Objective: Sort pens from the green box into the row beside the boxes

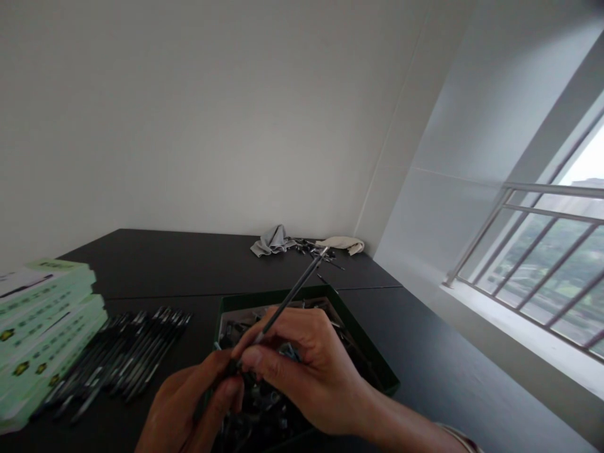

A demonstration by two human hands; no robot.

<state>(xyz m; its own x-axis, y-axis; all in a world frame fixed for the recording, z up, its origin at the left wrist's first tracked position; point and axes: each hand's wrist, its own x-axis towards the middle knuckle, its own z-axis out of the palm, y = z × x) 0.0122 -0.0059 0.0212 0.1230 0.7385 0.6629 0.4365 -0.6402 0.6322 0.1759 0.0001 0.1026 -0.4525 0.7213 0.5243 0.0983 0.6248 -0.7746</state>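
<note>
My right hand (302,368) grips a slim dark pen (293,292) between thumb and fingers, its far end tilted up and away. My left hand (189,406) meets it from below, its fingertips pinching a small dark part (232,370) at the pen's near end. The exact fit between them is hidden by my fingers. Both hands are over a green-rimmed box (278,296) heaped with dark and metal pen parts (264,409). A row of assembled black pens (125,355) lies to the left of the box.
Stacked pale green booklets (47,321) stand at the left edge of the black table (155,264). At the far side lie a grey cloth (274,241), a beige cloth (342,245) and loose metal parts (314,251). A railed window (533,258) is to the right.
</note>
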